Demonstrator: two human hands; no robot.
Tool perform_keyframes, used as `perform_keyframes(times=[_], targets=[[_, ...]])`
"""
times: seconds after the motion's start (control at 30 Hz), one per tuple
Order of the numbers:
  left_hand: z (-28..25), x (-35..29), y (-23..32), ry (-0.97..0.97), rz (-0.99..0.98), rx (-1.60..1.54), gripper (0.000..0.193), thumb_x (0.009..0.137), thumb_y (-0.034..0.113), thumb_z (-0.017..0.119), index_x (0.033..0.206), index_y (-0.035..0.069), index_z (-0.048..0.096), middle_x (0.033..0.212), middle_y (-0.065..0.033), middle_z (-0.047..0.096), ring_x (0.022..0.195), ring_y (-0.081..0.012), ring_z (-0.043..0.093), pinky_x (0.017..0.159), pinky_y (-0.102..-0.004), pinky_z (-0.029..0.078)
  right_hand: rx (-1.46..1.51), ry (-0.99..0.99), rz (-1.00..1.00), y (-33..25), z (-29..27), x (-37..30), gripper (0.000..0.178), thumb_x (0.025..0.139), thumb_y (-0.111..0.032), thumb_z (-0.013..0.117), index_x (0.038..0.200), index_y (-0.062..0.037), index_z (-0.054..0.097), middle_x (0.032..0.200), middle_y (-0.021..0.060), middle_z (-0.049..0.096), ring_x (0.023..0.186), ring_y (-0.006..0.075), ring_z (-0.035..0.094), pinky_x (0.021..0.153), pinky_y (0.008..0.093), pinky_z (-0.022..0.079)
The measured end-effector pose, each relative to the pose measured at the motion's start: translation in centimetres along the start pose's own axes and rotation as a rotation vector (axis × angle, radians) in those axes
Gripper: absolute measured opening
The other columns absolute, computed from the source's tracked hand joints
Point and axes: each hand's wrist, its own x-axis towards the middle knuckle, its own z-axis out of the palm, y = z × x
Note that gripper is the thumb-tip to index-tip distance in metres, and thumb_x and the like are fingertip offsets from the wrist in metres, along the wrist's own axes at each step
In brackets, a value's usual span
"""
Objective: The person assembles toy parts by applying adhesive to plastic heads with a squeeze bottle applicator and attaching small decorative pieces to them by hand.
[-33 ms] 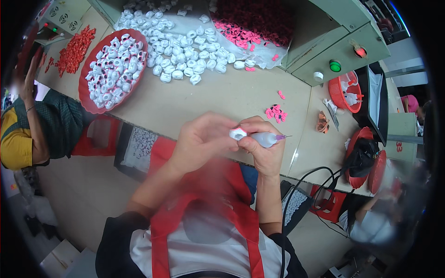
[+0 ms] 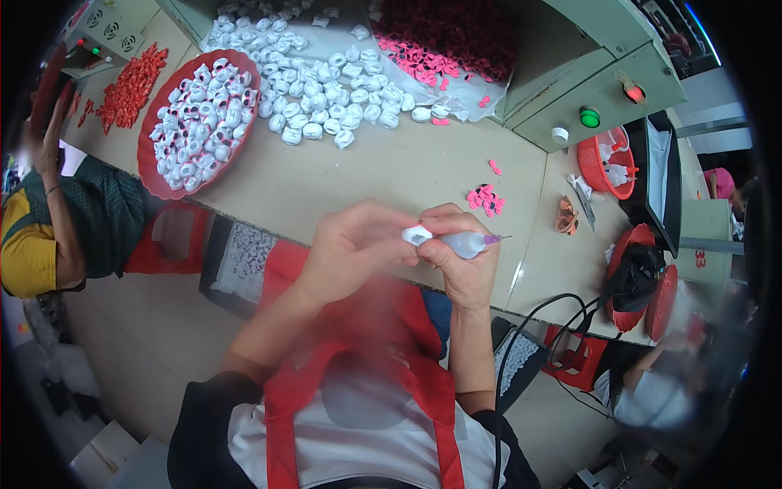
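Note:
A small white moulded piece (image 2: 417,235) is pinched between the fingertips of both hands, over the table's near edge. My left hand (image 2: 352,248) is closed on it from the left. My right hand (image 2: 466,273) touches it with thumb and index finger, and also holds a translucent squeeze bottle (image 2: 464,244) with a purple needle tip pointing right. Beyond the right hand lies a small group of pink bow-shaped pieces (image 2: 486,200) with dark spots. A red scalloped tray (image 2: 147,155) to the left holds many white pieces with pink and dark parts.
Loose white pieces (image 2: 334,94) and a pink heap (image 2: 423,61) cover the back, beside a pale green cabinet (image 2: 562,98). An orange basket (image 2: 593,167), tweezers (image 2: 583,200) and a black cable (image 2: 533,306) are at right. A co-worker (image 2: 77,220) is at left beside red pieces (image 2: 134,85).
The white piece has turned slightly between my fingers, so its pink edge shows less. Both hands stay in nearly the same place.

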Motion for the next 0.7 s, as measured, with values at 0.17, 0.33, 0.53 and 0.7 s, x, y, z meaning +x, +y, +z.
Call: perform_keyframes(times=[0.17,0.33,0.53,0.7], targets=[[-1.5,-0.2,0.1,0.023,0.016,0.012,0.019,0.080,-0.004,0.059,0.098,-0.003,0.056,0.090,-0.0134,0.063,0.078,-0.0173,0.063,0.069,-0.0280,0.052,-0.013,0.005,0.009,0.7,1.3,0.7,0.016,0.072,0.010,0.062,0.086,0.0034,0.060,0.089,0.0132,0.059,0.071,0.0180,0.061,0.063,0.0279,0.051],[-3.3,0.0,0.2,0.073,0.066,-0.037,0.019,0.080,-0.004,0.059,0.099,-0.004,0.057,0.089,-0.0132,0.063,0.076,-0.0174,0.063,0.066,-0.0260,0.052,0.055,0.079,0.118,1.8,3.7,1.6,0.015,0.072,0.010,0.062,0.086,0.0039,0.059,0.091,0.0137,0.058,0.071,0.0174,0.061,0.063,0.0274,0.051],[-8.6,1.2,3.7,0.535,0.414,0.825,0.018,0.080,-0.001,0.060,0.098,-0.002,0.062,0.089,-0.0068,0.064,0.073,-0.0110,0.060,0.065,-0.0222,0.048,-0.088,0.216,0.074,2.6,6.1,3.2,0.016,0.073,0.008,0.063,0.087,0.0021,0.059,0.094,0.0101,0.060,0.069,0.0114,0.058,0.060,0.0231,0.048],[-15.8,2.4,8.0,0.944,0.453,1.594,0.024,0.075,0.006,0.064,0.098,0.010,0.066,0.094,-0.0069,0.061,0.071,-0.0189,0.059,0.062,-0.0310,0.047,-0.259,0.271,0.058,1.8,1.4,2.5,0.016,0.074,0.002,0.065,0.088,-0.0006,0.059,0.091,0.0075,0.060,0.063,0.0084,0.054,0.054,0.0194,0.043]])
